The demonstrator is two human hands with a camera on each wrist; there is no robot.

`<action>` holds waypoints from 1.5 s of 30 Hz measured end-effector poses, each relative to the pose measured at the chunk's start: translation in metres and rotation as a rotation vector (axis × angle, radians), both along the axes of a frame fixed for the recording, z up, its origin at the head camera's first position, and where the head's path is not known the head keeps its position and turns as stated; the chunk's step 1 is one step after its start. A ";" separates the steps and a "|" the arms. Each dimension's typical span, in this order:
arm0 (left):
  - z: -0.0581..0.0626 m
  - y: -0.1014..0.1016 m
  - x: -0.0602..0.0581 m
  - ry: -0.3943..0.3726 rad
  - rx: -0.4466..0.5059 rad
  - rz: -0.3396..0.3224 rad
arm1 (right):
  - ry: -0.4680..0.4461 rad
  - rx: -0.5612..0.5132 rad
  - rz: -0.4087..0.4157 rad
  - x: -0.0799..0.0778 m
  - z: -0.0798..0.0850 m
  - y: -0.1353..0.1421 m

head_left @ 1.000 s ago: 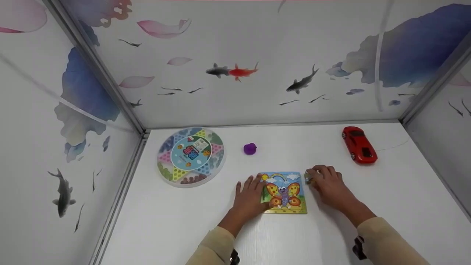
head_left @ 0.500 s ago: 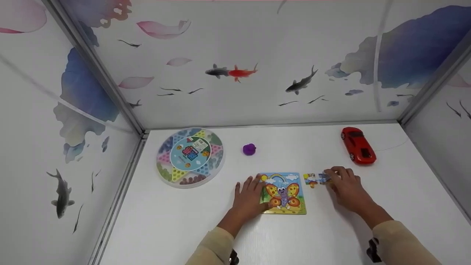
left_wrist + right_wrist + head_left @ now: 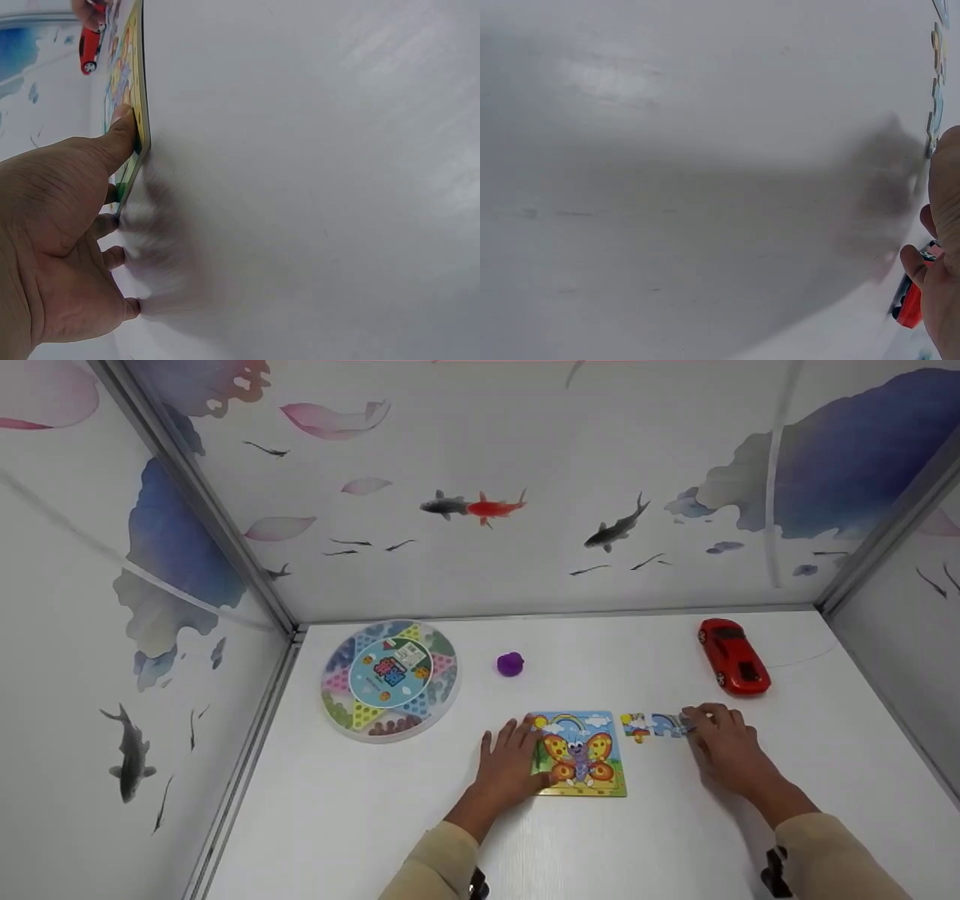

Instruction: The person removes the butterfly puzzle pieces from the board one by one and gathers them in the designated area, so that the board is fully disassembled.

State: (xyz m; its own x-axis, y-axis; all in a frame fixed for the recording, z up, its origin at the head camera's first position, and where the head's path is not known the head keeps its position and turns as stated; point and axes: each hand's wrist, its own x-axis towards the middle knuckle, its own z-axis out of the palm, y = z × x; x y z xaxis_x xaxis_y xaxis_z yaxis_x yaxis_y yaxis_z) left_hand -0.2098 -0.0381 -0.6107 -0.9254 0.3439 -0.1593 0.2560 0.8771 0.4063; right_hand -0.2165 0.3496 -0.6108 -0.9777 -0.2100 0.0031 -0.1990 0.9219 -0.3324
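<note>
A round, flat game box with multicoloured star panels and a light-blue central label (image 3: 390,673) is lying at the far left of the white bench (image 3: 360,825). A small, rounded purple object (image 3: 511,664) is sitting right of it. A glossy red toy car (image 3: 733,656) is resting far right. White wall panels (image 3: 540,442) are showing printed fish (image 3: 495,508).

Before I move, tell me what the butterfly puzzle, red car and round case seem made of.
Butterfly puzzle: perhaps wood or card, with a printed face and thin, stiff-looking edge.
Red car: likely glossy plastic, from its smooth sheen; painted metal is possible.
Round case: probably clear, smooth plastic; coloured pieces show through.
</note>
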 end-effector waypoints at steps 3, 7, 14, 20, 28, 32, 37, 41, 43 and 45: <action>0.000 0.000 0.000 -0.005 -0.003 -0.007 | -0.002 0.007 -0.002 0.001 -0.001 0.003; 0.000 0.000 -0.001 0.007 -0.010 -0.008 | 0.005 0.012 0.001 0.001 -0.001 0.006; 0.002 0.000 -0.001 0.001 0.000 -0.005 | 0.031 0.026 0.017 0.001 -0.002 0.008; 0.002 0.000 -0.001 -0.001 0.001 -0.001 | 0.004 0.035 0.008 0.000 -0.002 0.009; 0.004 0.001 0.000 0.023 -0.016 -0.002 | 0.003 0.036 -0.010 0.003 -0.004 0.006; 0.004 0.000 0.001 0.030 -0.020 -0.003 | 0.012 0.040 -0.011 0.004 -0.004 0.005; 0.005 0.000 0.001 0.028 -0.015 0.002 | 0.008 0.027 -0.012 0.005 -0.003 0.006; 0.006 0.001 0.002 0.022 -0.012 0.006 | 0.005 -0.002 -0.020 0.004 -0.003 0.006; 0.005 0.000 0.001 0.019 -0.013 0.004 | 0.014 -0.019 -0.026 0.004 -0.003 0.004; 0.005 0.000 0.001 0.021 -0.020 0.002 | 0.029 -0.033 -0.027 0.002 -0.002 0.000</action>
